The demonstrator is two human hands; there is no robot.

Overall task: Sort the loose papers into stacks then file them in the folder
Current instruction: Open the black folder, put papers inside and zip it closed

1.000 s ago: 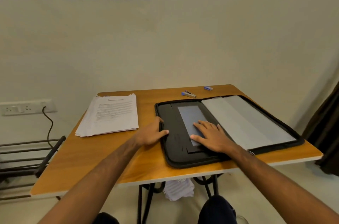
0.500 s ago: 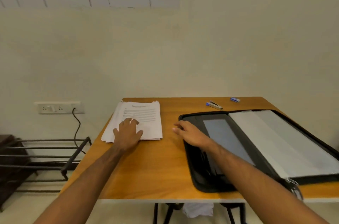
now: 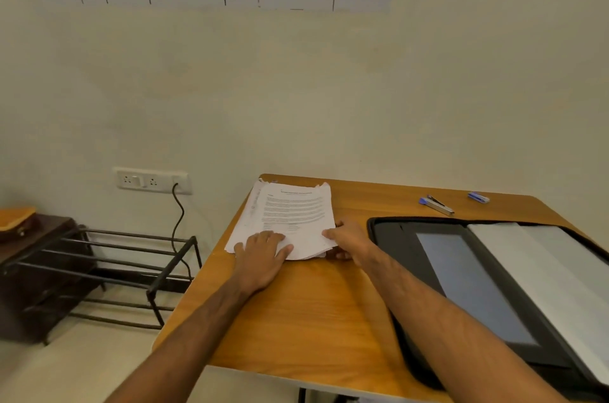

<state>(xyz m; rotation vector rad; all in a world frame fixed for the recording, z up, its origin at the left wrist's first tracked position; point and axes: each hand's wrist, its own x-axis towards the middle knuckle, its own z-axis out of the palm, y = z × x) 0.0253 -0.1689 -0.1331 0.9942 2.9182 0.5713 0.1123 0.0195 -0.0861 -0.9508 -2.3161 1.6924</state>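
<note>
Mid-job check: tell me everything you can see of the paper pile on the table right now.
The paper pile is a loose stack of white printed sheets, edges uneven and fanned on its left side. It lies flat at the far left corner of the wooden table, left of the open black folder and apart from it. The top sheet carries a heading and text blocks, too small to read. The left hand rests on its near edge; the right hand grips its near right corner.

folder [image 3: 494, 287] cut off right, paper text [image 3: 293, 208] illegible

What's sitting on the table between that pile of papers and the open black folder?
In the head view, only the right hand, gripping the pile of papers at its near right corner, and bare table behind it, before the open black folder.
</note>
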